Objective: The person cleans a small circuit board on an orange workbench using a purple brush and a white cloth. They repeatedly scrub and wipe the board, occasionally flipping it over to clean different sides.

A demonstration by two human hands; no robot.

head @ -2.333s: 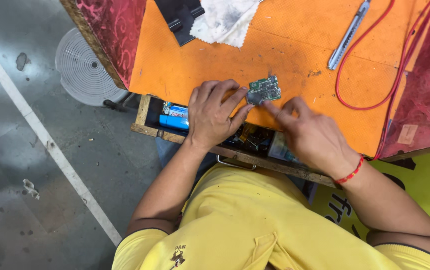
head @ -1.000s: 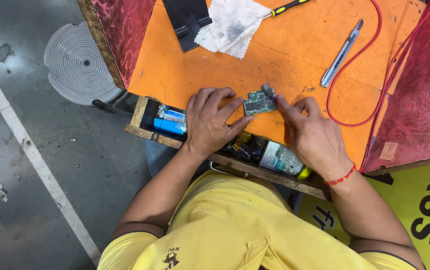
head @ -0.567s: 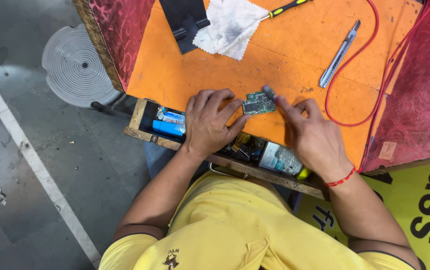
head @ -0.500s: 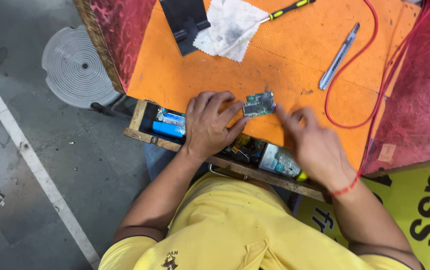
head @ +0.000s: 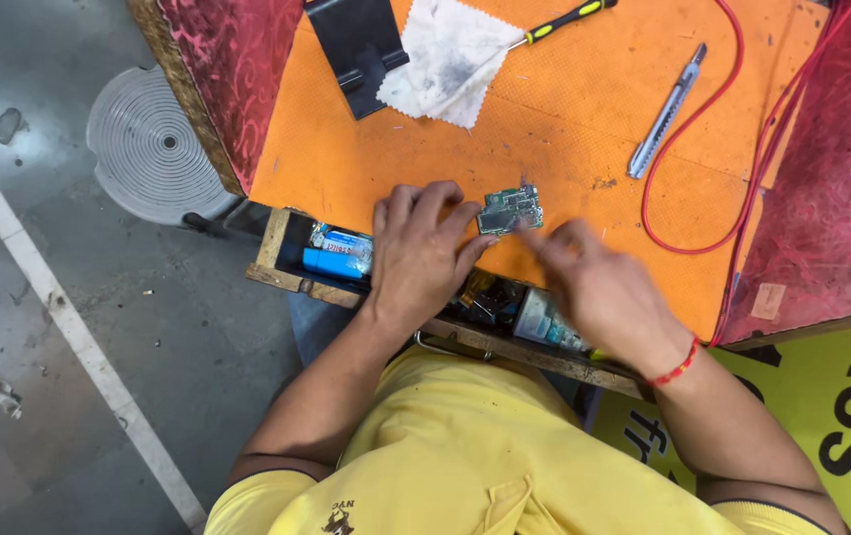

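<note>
Head view: small circuit board pinned on the orange bench

Left hand (head: 416,253) lies flat, its fingertips pinching the green circuit board (head: 510,209) at the bench (head: 366,159) front edge. Right hand (head: 599,287) is blurred beside the board; its grip cannot be told. Board looks bare, no casing nearby. Beyond lie a cloth (head: 450,57), screwdriver (head: 564,20), utility knife (head: 665,111) and red cable (head: 733,89).

Bright, even overhead light, soft short shadows. Right hand (head: 599,292) smeared by motion blur; left hand (head: 416,258) and small green circuit board (head: 510,208) stay sharp. Mild sheen on grey concrete floor (head: 39,119). Slight wide-angle stretch at edges.
</note>
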